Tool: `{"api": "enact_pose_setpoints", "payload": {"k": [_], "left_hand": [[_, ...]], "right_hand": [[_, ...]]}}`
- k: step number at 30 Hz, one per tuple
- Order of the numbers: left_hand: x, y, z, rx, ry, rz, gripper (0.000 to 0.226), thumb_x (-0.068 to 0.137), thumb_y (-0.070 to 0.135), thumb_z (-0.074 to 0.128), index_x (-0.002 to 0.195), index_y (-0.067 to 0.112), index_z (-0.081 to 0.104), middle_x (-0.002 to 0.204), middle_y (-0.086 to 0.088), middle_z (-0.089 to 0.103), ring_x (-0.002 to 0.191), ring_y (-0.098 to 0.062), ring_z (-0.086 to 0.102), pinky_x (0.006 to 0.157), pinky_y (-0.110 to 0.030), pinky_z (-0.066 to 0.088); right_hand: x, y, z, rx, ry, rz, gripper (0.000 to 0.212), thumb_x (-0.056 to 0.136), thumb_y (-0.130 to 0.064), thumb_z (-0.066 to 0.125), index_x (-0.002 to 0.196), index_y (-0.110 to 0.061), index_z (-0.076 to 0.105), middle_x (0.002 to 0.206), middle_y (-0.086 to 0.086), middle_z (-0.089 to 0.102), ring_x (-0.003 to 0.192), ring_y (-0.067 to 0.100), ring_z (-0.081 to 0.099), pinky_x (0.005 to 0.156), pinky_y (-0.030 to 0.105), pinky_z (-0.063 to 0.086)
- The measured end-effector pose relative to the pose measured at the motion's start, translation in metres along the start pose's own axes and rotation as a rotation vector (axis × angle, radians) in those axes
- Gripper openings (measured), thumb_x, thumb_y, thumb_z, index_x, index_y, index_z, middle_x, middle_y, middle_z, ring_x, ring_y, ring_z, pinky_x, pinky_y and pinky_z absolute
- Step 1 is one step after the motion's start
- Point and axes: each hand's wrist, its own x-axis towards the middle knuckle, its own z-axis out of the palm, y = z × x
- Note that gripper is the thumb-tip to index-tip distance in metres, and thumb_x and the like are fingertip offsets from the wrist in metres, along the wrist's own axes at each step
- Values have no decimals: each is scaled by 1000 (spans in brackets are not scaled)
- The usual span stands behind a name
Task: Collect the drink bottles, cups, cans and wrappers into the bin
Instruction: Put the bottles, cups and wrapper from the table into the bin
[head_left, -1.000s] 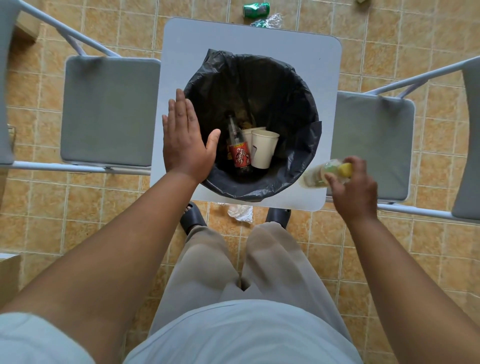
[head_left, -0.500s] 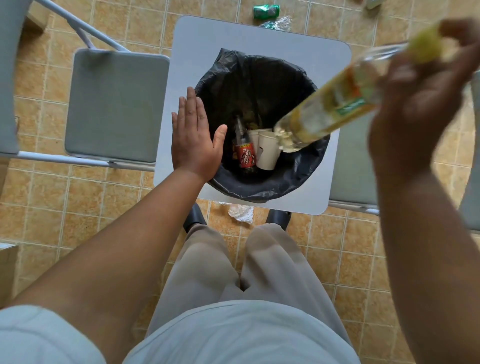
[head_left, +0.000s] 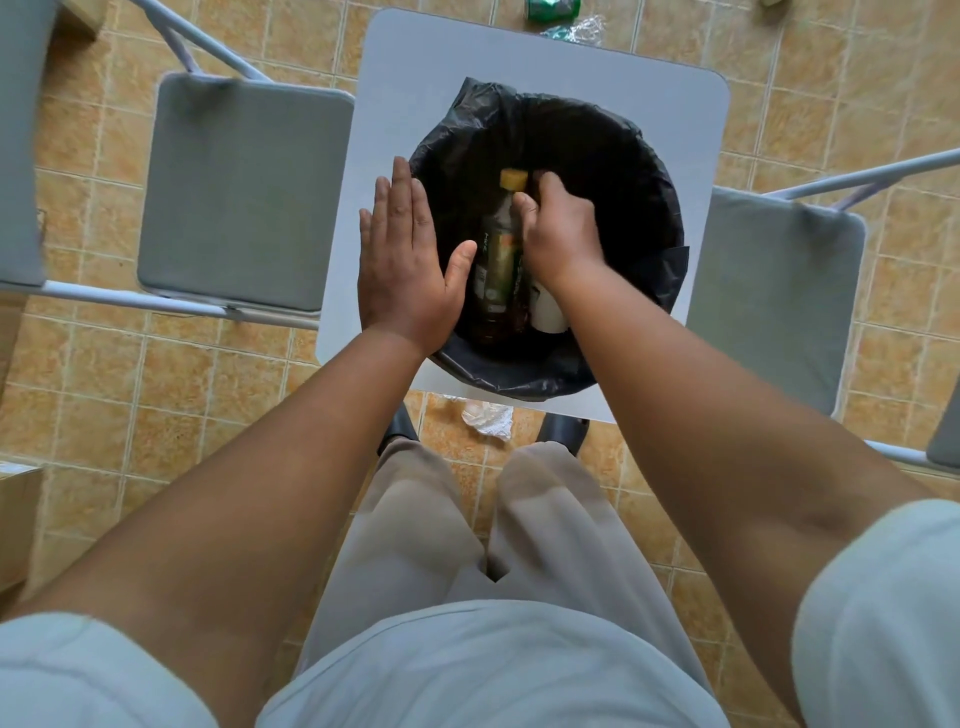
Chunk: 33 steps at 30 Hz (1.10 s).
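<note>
Now the yellow-capped bottle (head_left: 498, 260) sits inside the black-lined bin (head_left: 649, 171) on the white table (head_left: 415, 78).
The left hand (head_left: 402, 260) lies flat, fingers straight and pressed together, on the bin's rim at 9 o'clock. Just right of it the bottle points its cap toward 12 o'clock, beside a white paper cup (head_left: 548, 312) in the bin. The right hand (head_left: 558, 234) curls its fingers round the bottle's neck below the cap. On the floor, a crumpled white wrapper (head_left: 488, 418) lies at the table's 6 o'clock, a green can (head_left: 550, 6) at its 12 o'clock.
</note>
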Motion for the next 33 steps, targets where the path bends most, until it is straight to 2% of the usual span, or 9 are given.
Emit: {"api": "enact_pose_setpoints", "payload": {"k": [5,7,12,16,20,23,27,29,33], "left_hand": [[-1,0,-2,2,-17,-3,77,101,54,26,158,7,6,167,-10,-3,154,-27,-2,125,-46,6],[-1,0,-2,5,-23,-2,77,101,54,26,158,7,6,167,-11,-4,154,-27,-2,125,-46,6],[0,1,-4,11,-34,-3,77,101,54,27,158,6,5,167,-11,-4,154,-27,-2,125,-45,7],[-2,1,-6,1,-35,2,75,101,48,32,157,5,7,167,-11,-3,154,-27,-2,126,-43,6],[-1,-1,-3,-4,-15,22,68,102,28,39,157,4,7,167,-10,-3,154,-27,0,126,-41,9],[-4,-1,-1,-62,37,-7,69,96,3,39,157,6,9,168,-5,-2,154,-25,6,122,-29,14],[-3,-3,-3,-226,53,16,77,87,-14,40,157,7,16,168,-1,5,143,-27,33,102,-28,41],[2,-9,-7,-313,35,61,79,84,-19,39,156,7,21,167,0,11,142,-25,36,97,-25,43],[3,-27,-20,-340,-24,212,74,84,-22,39,154,2,26,165,-5,17,148,-24,30,107,-23,37]], "right_hand": [[-11,13,-15,-50,19,-90,43,102,-30,53,140,-10,51,124,11,63,107,22,60,93,35,52],[-25,20,-30,-67,120,-204,43,100,-24,55,139,-6,54,131,13,63,120,24,59,102,31,45],[-57,48,-61,-139,458,-389,39,95,-14,57,131,1,61,127,18,64,122,32,57,107,33,42],[-63,73,-62,-236,373,-247,53,96,-13,56,146,2,44,151,22,43,142,37,37,119,44,32],[-60,79,-52,-195,303,-173,59,96,-3,52,153,-1,33,158,20,30,147,32,32,116,27,27],[-58,75,-51,-189,322,-150,62,92,9,45,152,-2,34,158,18,32,146,31,34,113,23,26],[-66,71,-50,-186,361,-85,66,87,15,44,151,-2,39,150,21,42,137,33,45,110,25,33],[-80,66,-44,-190,405,-28,67,85,17,45,149,-1,40,146,23,46,133,35,49,109,30,38],[-123,46,-14,-170,545,110,66,84,18,43,147,0,43,143,26,49,131,39,50,110,35,39]]}}
